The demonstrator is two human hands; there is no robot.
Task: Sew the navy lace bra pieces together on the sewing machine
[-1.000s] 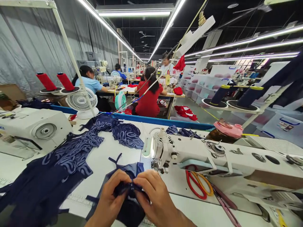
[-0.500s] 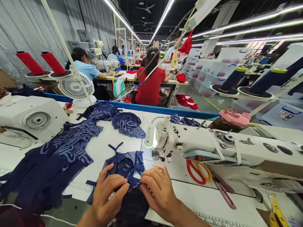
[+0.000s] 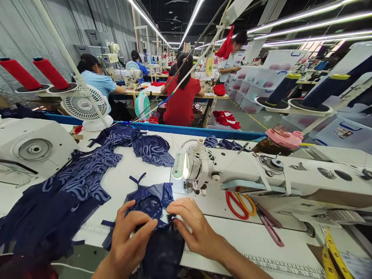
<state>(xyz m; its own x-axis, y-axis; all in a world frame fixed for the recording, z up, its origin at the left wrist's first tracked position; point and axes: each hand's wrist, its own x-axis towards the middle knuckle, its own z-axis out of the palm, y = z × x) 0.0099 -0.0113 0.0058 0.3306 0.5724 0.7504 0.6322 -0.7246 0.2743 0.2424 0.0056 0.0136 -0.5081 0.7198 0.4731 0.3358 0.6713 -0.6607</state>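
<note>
A sheer navy garment piece (image 3: 162, 248) with a rounded cup shape and a thin strap lies at the front of the sewing table, its lower part hanging over the edge. My left hand (image 3: 128, 234) pinches its left side between thumb and fingers. On the other side, my right hand (image 3: 194, 224) grips the fabric edge by thumb and forefinger. Just beyond is the head of a white sewing machine (image 3: 200, 166), its lamp lit; the garment piece lies in front of its needle area, apart from it. A patterned navy cup piece (image 3: 154, 150) rests further back.
A long heap of navy lace pieces (image 3: 78, 182) covers the left side. Red- and yellow-handled scissors (image 3: 236, 205) and pink tweezers (image 3: 271, 228) lie right, under the machine arm. A tape measure (image 3: 334, 255) hangs at lower right. Co-workers sit beyond the blue table edge (image 3: 186, 131).
My right thumb and fingers have spread somewhat and shifted along the garment's edge, where a dark fabric bit now shows. The left hand keeps its pinch. The camera view has shifted slightly.
</note>
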